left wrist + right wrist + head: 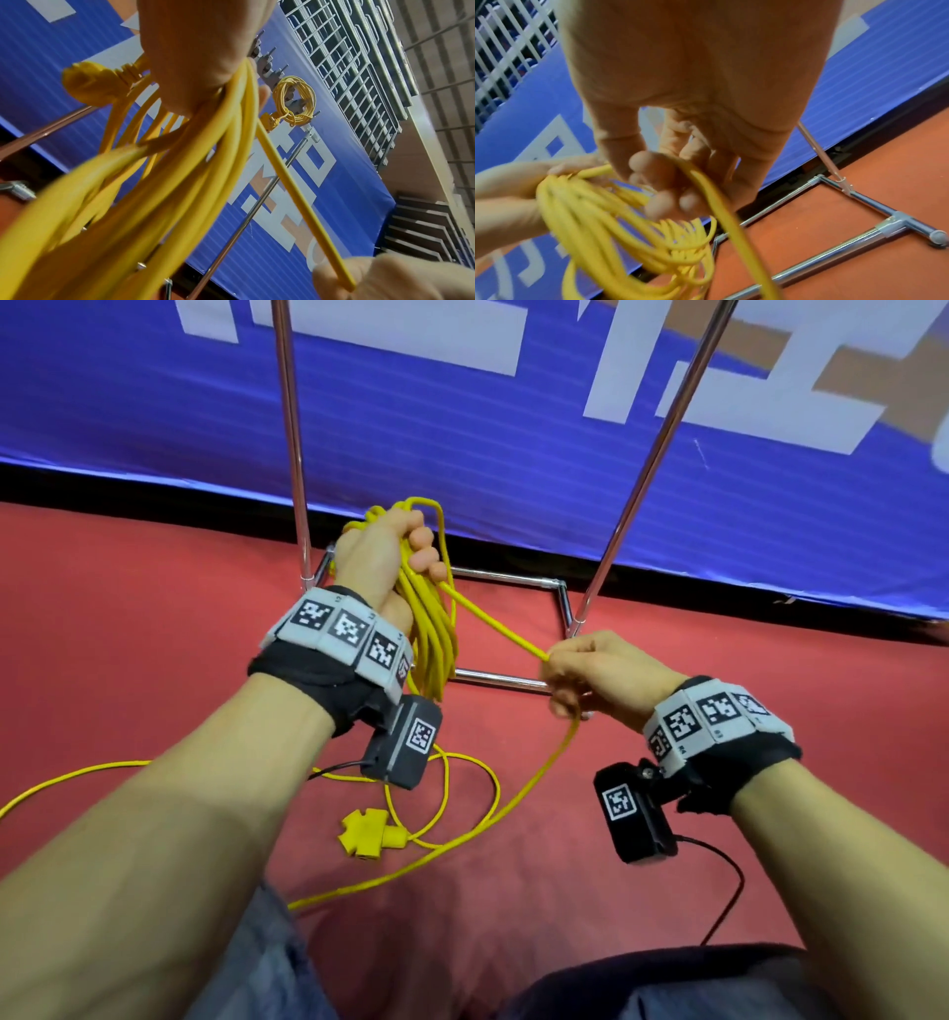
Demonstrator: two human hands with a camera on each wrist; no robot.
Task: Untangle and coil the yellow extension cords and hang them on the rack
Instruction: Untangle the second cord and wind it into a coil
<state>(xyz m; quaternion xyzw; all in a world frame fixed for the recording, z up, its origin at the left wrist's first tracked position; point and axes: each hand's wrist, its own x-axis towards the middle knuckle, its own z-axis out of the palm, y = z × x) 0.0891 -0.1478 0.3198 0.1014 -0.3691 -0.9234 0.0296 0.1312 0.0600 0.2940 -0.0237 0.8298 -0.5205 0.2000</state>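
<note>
My left hand (400, 546) grips a bundle of yellow cord loops (434, 639) that hang down from the fist, with a yellow plug (87, 85) sticking out beside the thumb. One taut strand (493, 621) runs from the bundle to my right hand (575, 670), which pinches it with curled fingers. Below that hand the loose cord (513, 803) drops to the red floor and curls past a yellow multi-socket end (367, 832). In the left wrist view a second coiled yellow cord (295, 101) hangs on the rack's hooks high up.
The chrome rack's uprights (292, 439) and base bars (506, 681) stand just behind my hands, against a blue banner (513, 433). A thin black wrist-camera cable (729, 901) trails over the red floor at the lower right. My knees fill the bottom edge.
</note>
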